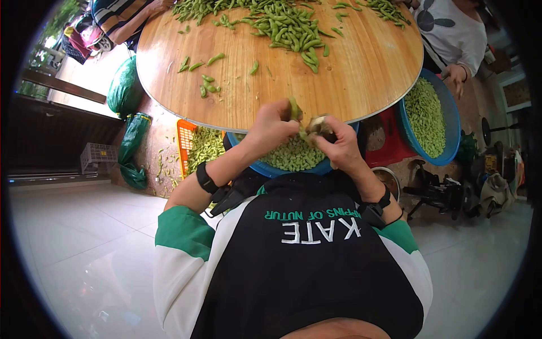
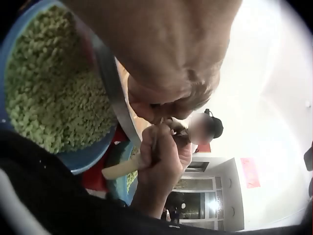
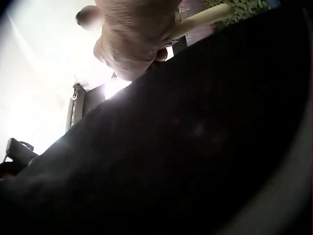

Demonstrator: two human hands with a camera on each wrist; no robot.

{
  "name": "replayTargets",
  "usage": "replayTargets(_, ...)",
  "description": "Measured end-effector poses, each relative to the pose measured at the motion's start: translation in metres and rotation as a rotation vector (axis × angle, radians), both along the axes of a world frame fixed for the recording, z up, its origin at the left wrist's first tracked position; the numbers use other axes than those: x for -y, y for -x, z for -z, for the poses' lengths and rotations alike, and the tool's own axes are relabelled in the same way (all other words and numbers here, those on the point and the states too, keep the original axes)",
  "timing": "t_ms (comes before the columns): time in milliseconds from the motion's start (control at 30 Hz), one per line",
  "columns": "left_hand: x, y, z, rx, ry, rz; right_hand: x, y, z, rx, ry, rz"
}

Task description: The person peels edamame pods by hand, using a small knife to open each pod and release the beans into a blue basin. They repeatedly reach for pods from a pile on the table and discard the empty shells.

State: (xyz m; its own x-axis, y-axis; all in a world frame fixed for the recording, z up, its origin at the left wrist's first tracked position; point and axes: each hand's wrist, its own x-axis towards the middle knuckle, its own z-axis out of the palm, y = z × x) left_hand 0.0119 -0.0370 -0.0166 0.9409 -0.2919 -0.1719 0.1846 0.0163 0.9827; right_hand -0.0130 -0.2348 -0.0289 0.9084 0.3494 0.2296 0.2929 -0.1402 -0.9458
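Over the blue basin of shelled beans (image 1: 291,158), both hands meet at the round table's near edge. My left hand (image 1: 268,129) pinches green pods (image 1: 293,108). Close on its right, my right hand (image 1: 340,146) has its fingers curled round a small tool, blurred in the head view. In the left wrist view, the tool's pale handle (image 2: 122,169) sticks out of my right hand (image 2: 164,159), whose fingertips meet those of my left hand (image 2: 171,73). The right wrist view shows the handle (image 3: 205,20) beside my right hand (image 3: 134,36); its fingertips are mostly hidden there.
Piled pods (image 1: 288,28) lie across the wooden table (image 1: 350,73), with a few loose ones at its left. An orange crate (image 1: 183,148) of pods stands on the floor at left, a second blue basin (image 1: 451,127) at right. Two people sit at the far side.
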Motion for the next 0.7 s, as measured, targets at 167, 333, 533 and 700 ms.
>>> replayTargets(167,-0.059,-0.032,-0.03,0.768,-0.998,-0.213,0.008,0.004,0.001,-0.09,-0.031,-0.088)
replayTargets(333,-0.063,-0.079,-0.023,1.165,-1.231,-0.111,0.008,-0.001,0.001,0.049,0.12,-0.16)
replayTargets(533,0.014,-0.147,0.013,0.981,-0.978,0.077,0.008,-0.001,-0.006,-0.431,-0.19,-0.087)
replayTargets(700,0.019,-0.147,0.004,0.833,-0.907,0.135,0.019,-0.009,0.005,-0.615,-0.442,0.002)
